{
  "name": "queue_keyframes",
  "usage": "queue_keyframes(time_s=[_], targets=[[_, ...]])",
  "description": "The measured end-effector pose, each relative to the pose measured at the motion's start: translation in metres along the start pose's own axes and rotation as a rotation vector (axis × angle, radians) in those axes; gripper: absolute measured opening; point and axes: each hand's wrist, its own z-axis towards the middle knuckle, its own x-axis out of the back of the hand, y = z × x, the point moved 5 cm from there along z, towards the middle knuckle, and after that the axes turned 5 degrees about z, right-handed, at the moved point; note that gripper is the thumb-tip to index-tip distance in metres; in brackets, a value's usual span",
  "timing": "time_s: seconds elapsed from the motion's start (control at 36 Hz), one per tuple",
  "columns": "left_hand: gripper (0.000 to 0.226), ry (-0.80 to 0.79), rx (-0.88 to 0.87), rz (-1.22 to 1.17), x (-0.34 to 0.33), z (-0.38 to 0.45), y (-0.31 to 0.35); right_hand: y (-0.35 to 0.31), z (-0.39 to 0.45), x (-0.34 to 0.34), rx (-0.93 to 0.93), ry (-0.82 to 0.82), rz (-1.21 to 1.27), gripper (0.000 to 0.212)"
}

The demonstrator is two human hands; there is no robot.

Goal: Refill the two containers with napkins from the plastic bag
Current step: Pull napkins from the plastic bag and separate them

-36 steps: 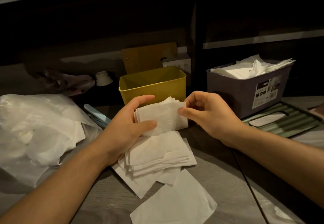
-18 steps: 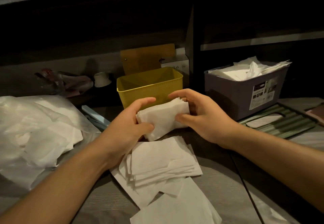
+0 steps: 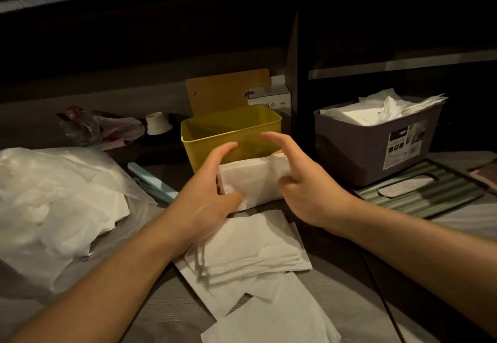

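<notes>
A small stack of white napkins [image 3: 254,181] stands on edge just in front of the yellow container [image 3: 231,133], which looks empty inside. My left hand [image 3: 209,195] grips the stack's left end, thumb in front and fingers behind. My right hand [image 3: 298,181] holds the right end between thumb and fingers, its index finger stretched over the yellow rim. The grey container [image 3: 373,151] at the right is filled with napkins. The plastic bag [image 3: 53,203] with more napkins lies at the left. Loose napkins [image 3: 247,251] lie spread on the table below my hands.
A green ribbed lid [image 3: 430,195] lies under and in front of the grey container. Behind the yellow one lean a brown board [image 3: 226,90] and a small white box [image 3: 271,98]. A light blue strip [image 3: 150,181] and crumpled wrappers [image 3: 88,125] sit left.
Both hands have carried the napkin stack forward and down against the yellow container's front and squared it; my right hand shifted from pinching its edge to clasping its end.
</notes>
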Motion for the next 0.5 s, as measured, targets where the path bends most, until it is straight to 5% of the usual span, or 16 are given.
queue_keyframes(time_s=[0.5], targets=[[0.08,-0.012,-0.04,0.02,-0.0003,-0.0028,0.0031,0.0009,0.0012,-0.0048,0.057,-0.1,-0.059,0.084]])
